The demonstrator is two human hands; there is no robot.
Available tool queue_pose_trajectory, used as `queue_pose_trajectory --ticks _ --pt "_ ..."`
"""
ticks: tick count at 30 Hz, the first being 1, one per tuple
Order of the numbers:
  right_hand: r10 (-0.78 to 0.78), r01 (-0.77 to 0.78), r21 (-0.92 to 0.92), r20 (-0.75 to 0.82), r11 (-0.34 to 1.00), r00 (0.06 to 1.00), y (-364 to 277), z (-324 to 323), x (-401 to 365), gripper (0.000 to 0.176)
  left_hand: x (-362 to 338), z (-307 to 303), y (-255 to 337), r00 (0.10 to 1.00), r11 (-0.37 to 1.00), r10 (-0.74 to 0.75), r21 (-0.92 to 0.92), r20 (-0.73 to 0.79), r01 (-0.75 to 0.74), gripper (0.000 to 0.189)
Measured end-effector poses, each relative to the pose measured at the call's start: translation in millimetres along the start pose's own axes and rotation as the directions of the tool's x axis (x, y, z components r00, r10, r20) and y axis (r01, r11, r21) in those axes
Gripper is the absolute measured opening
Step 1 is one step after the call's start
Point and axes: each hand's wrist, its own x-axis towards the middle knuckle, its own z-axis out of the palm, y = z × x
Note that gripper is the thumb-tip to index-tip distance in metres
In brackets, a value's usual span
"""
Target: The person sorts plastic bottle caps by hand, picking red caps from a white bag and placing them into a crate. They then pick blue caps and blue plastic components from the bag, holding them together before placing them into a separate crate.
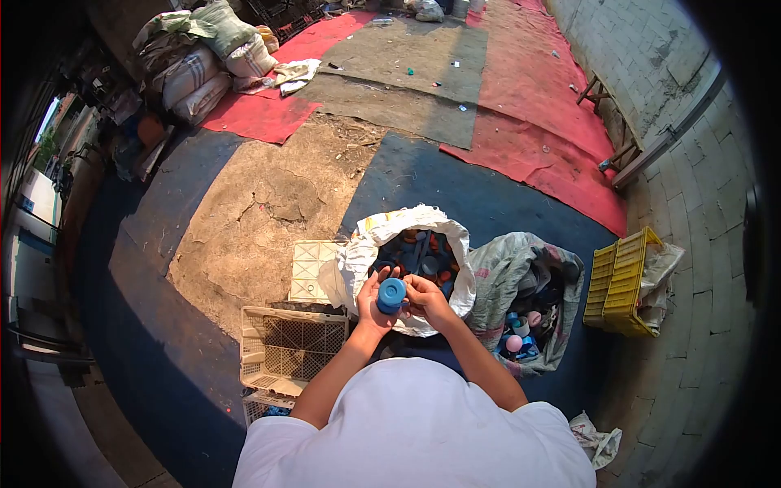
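A round blue plastic cap, with a smaller raised disc on top, sits between my two hands. My left hand is wrapped around its left side and underneath. From the right, the fingers of my right hand pinch its edge. Both hands are over the near rim of a white woven sack, whose mouth is rolled back. Inside that sack lie many dark, blue and orange plastic caps. Against its right side stands a grey-green woven sack with mixed plastic pieces, including a pink round one.
Left of the sacks is a beige plastic crate, beside a cream panel. A yellow crate stands at right near the block wall. Stuffed sacks are piled far left. Red mats and dark blue mats cover parts of the ground.
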Motion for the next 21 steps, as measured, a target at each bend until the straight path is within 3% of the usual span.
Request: queue_pose_trajectory --ticks 8,14,18,21 --pt "0.007 -0.031 -0.175 -0.139 0.984 0.99 -10.7 6.5 5.0 0.023 -4.9 9.0 -1.5 0.999 0.994 0.013 0.112 -0.047 -0.008 0.032" --pt "-0.119 0.054 -0.245 -0.259 0.968 0.958 2.3 13.2 13.7 0.021 -1.6 1.8 -5.3 0.993 0.99 0.058 0.134 -0.103 -0.044 0.03" --pt "-0.111 0.036 -0.315 -0.223 0.949 0.969 -0.1 10.2 11.2 0.021 -5.2 5.1 -4.4 0.998 0.99 0.037 0.138 -0.049 -0.03 0.027" --pt "-0.088 0.022 -0.295 -0.213 0.955 0.973 -1.1 8.8 11.8 0.02 -8.0 14.2 -5.6 0.992 0.992 0.066 0.117 -0.109 -0.053 0.028"
